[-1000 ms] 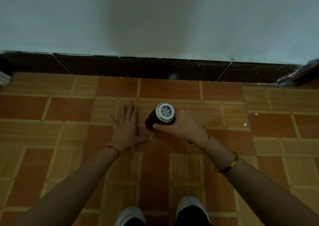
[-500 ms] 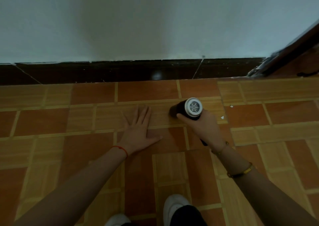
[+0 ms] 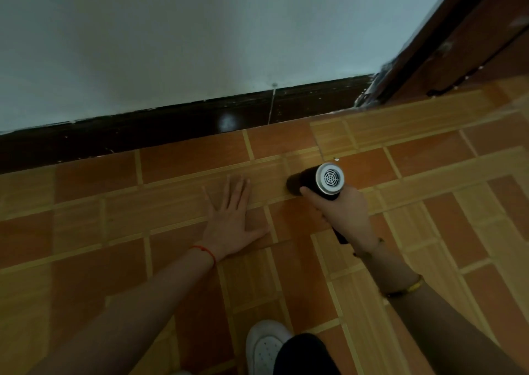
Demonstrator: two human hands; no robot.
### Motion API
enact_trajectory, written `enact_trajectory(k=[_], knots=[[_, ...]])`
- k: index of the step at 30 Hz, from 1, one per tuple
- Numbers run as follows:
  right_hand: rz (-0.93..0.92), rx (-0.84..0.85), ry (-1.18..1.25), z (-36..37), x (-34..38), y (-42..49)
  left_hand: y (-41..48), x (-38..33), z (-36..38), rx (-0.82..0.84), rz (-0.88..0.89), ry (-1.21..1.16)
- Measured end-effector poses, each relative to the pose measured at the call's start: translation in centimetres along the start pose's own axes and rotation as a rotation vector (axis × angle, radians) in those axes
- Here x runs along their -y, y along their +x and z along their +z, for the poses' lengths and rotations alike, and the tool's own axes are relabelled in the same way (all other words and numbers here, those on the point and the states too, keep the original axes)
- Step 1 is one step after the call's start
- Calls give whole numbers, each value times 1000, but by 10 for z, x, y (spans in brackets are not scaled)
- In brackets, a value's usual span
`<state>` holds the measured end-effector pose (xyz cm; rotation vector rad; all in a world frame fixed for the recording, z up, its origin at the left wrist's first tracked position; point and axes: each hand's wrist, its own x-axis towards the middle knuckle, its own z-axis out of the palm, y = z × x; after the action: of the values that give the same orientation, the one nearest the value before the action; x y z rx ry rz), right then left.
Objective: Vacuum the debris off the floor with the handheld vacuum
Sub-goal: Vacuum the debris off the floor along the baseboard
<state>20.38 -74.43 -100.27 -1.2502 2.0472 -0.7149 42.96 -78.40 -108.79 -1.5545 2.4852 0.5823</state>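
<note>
My right hand (image 3: pixel 342 217) grips the black handheld vacuum (image 3: pixel 317 181), whose round silver vented rear cap faces me and whose nozzle end points down at the orange-and-tan tiled floor (image 3: pixel 177 162). A small white speck of debris (image 3: pixel 336 159) lies on the tile just beyond the vacuum, close to the wall. My left hand (image 3: pixel 232 221) is pressed flat on the floor with fingers spread, a hand's width left of the vacuum. A red string circles the left wrist, bracelets the right.
A dark brown skirting board (image 3: pixel 171 128) runs along the base of the pale wall ahead. A brown door frame (image 3: pixel 446 45) rises at the right. My white shoe (image 3: pixel 264 346) is at the bottom middle.
The view has swung right and tilted. My right hand has carried the vacuum rightward along the floor toward the door frame; my left hand stays flat on the tiles.
</note>
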Motion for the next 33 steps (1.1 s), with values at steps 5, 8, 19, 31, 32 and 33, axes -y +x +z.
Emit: enact_trajectory(k=[5,8,19,31,32,33], knots=[[66,-124,96,-21,-18,2,12,-22,3,9,45,-4],[96,-187,75,-31,-26,7,20,-31,5,27,52,12],[121,-118,41,-40,-39,20,24,-36,11,56,13,12],[145,-249,-8,-50,-36,50,23,-32,12,43,13,-4],[147,-258,-1,-50,-33,53,23,-32,12,41,12,-4],[148,-263,3,-50,-31,56,23,-32,11,42,11,-5]])
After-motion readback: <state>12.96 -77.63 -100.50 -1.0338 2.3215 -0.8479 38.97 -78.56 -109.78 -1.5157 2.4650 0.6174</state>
